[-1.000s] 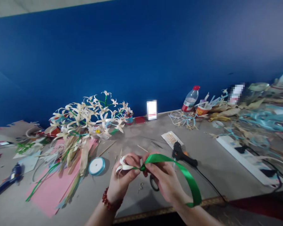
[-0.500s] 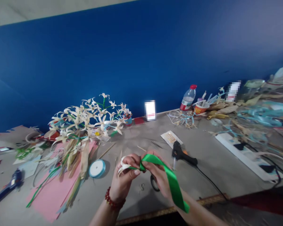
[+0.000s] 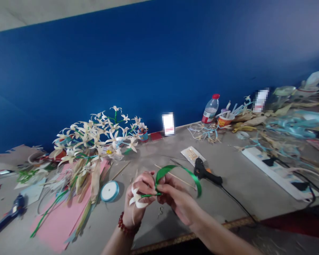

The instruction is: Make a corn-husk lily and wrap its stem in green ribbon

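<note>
My left hand (image 3: 138, 198), with a red bead bracelet at the wrist, is closed on a small cream straw flower (image 3: 137, 200). A green ribbon (image 3: 178, 172) runs from the flower's stem and arcs up and over to the right. My right hand (image 3: 176, 200) pinches that ribbon right beside the flower, fingertips meeting those of the left hand. Both hands are held above the grey table (image 3: 236, 182) near its front edge.
A bunch of cream flowers (image 3: 98, 136) lies on pink paper (image 3: 55, 221) at left. A white tape roll (image 3: 109, 191) sits left of my hands, a black glue gun (image 3: 206, 173) and its cord right. A power strip (image 3: 278, 173), bottle (image 3: 210, 110), cup (image 3: 224, 121) and blue glue gun (image 3: 6, 216) lie about.
The right hand has drawn the ribbon round the stem: the long loop that hung over my right wrist is now a short arc above the hands. The flower has turned downward.
</note>
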`<action>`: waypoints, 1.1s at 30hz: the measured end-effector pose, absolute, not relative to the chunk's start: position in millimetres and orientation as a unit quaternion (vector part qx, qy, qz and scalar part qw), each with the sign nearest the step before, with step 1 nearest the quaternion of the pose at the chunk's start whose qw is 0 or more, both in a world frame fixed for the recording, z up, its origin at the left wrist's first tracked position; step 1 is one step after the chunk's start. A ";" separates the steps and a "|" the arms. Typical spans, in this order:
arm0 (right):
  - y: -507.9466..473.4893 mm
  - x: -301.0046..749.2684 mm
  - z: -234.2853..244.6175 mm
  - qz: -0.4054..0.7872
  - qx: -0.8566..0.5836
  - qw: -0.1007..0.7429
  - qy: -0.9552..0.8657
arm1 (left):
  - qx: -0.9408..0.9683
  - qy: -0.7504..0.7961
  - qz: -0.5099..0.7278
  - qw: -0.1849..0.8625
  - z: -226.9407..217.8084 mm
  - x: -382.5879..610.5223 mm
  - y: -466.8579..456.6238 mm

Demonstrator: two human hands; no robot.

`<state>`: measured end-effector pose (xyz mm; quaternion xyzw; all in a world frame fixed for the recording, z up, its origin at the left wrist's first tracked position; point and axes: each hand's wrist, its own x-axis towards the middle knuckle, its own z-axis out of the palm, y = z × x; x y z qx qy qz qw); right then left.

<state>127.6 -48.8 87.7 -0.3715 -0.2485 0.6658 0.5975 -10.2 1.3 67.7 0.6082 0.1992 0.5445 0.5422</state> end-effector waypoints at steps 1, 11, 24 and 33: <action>-48.6 128.2 88.0 0.683 -0.368 0.586 -0.234 | 0.601 0.190 0.542 0.555 69.0 -10.2 1.2; -45.4 132.1 77.5 0.818 -0.287 0.475 -0.152 | 0.640 0.196 0.519 0.532 73.7 -12.0 2.5; -51.7 137.1 66.5 0.803 -0.327 0.474 -0.153 | 0.603 0.182 0.542 0.556 76.1 -1.7 1.4; -63.7 168.8 52.2 -0.045 -0.482 0.583 -0.653 | 0.445 0.244 0.549 0.664 81.8 5.2 -7.2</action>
